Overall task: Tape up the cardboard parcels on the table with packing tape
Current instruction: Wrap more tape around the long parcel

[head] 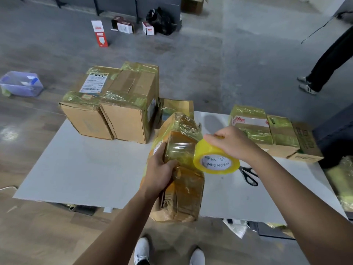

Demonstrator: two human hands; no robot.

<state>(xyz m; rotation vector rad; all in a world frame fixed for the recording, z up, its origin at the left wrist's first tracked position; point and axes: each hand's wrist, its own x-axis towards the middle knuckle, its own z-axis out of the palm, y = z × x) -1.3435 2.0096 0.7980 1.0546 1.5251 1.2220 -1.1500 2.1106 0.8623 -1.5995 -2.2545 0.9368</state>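
A long cardboard parcel (183, 196) wrapped in yellowish tape is held tilted above the white table (86, 169). My left hand (159, 172) grips its left side, thumb across the top. My right hand (231, 143) holds a yellow roll of packing tape (216, 159) against the parcel's right side; a stretch of tape runs from the roll over the parcel. Two taller taped parcels (114, 104) stand at the table's far left. A row of smaller taped parcels (267, 131) lies at the far right.
Black scissors (249, 175) lie on the table right of the roll. A dark object (336, 136) sits at the right edge. A plastic bin (21, 84) and small cartons (124, 26) are on the floor. A person's legs (324, 64) stand at the upper right.
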